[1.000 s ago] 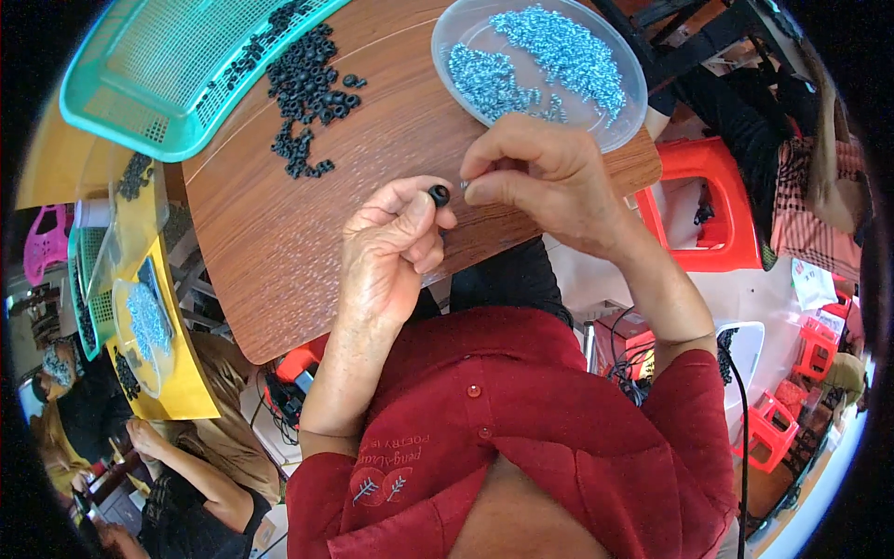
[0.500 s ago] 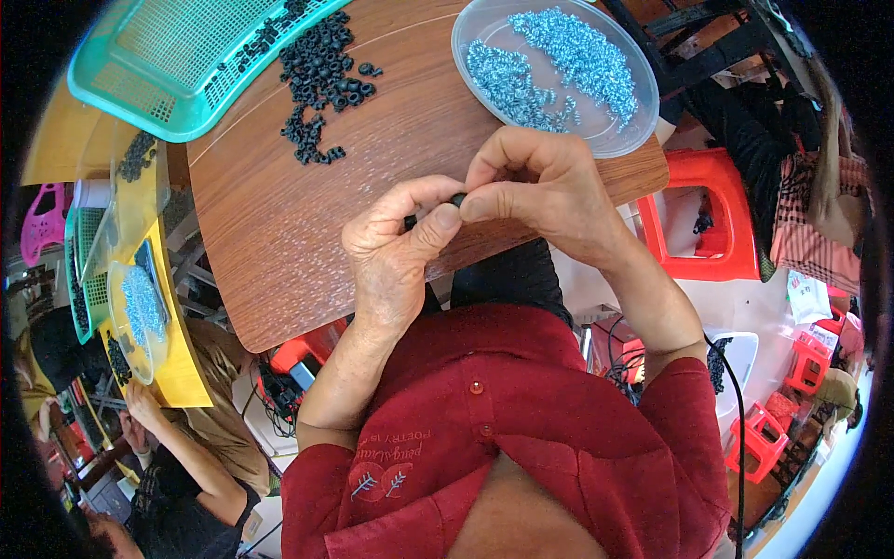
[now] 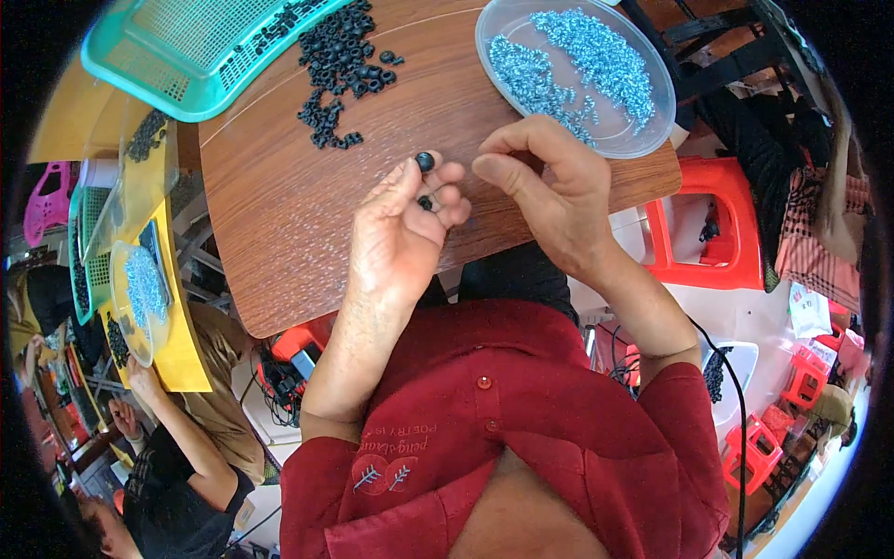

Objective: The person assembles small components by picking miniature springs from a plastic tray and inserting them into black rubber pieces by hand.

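My left hand (image 3: pixel 396 233) is turned palm up, its thumb and forefinger gripping a small round black plastic piece (image 3: pixel 425 161). A second small black piece (image 3: pixel 426 202) rests against the curled fingers of the same hand. To its right, and apart from it, my right hand (image 3: pixel 554 191) has thumb and forefinger tips pinched together; anything between them is too small to make out. Beyond my hands lies a pile of small black pieces (image 3: pixel 340 56) on the brown wooden table (image 3: pixel 270 205). A clear round plastic tray (image 3: pixel 643 140) at the far right holds shiny blue spring-like coils (image 3: pixel 605 61).
A green mesh basket (image 3: pixel 186 107) with black pieces stands at the far left. Red plastic stools (image 3: pixel 717 275) are on the right. Leftward, another person's arm (image 3: pixel 186 429) reaches to a yellow table (image 3: pixel 191 363) with a similar tray. A black cable (image 3: pixel 742 438) hangs at right.
My hands have drawn apart. The left has rolled palm up, showing the two black pieces, while the right has moved slightly right. The view has shifted a little.
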### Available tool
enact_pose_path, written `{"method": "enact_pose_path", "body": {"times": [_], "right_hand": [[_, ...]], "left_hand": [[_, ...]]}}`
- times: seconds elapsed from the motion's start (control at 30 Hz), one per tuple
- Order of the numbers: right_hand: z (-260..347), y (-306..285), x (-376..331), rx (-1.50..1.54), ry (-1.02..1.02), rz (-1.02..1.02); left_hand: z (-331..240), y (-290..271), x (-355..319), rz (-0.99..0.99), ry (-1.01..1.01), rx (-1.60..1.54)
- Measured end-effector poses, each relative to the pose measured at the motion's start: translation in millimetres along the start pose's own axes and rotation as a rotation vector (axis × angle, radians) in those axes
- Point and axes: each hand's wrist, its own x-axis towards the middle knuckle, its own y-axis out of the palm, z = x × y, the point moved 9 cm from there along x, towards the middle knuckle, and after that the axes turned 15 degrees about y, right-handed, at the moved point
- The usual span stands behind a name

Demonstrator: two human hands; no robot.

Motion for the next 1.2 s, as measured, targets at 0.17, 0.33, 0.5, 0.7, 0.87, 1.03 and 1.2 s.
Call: {"method": "enact_pose_path", "body": {"times": [0.17, 0.33, 0.5, 0.7, 0.87, 1.03, 1.2], "right_hand": [[18.1, 17.8, -15.6, -0.28, -0.341, -0.065], [18.9, 47.3, -24.8, -0.385, -0.413, -0.095], [17.9, 59.9, -24.0, -0.465, -0.38, -0.114], [25.8, 59.5, -31.1, -0.427, -0.509, -0.158], [27.1, 56.3, -35.6, -0.472, -0.478, -0.053], [24.8, 42.5, -33.1, -0.297, -0.425, -0.054], [-7.8, 18.0, -9.9, 0.401, 0.191, 0.086]], "left_hand": [[-1.5, -0.7, 1.3, -0.026, -0.018, -0.06], [-2.8, 2.9, 0.0, -0.044, 0.026, -0.029], [-4.4, -0.3, -0.4, -0.052, 0.06, -0.058], [-6.9, 11.6, -2.7, 0.007, 0.077, -0.073], [-4.7, 17.4, -6.0, 0.018, 0.041, -0.125], [-9.3, 26.3, -10.2, 0.066, 0.077, -0.037], [-20.2, 22.7, -14.2, 0.077, 0.228, 0.206]]}}
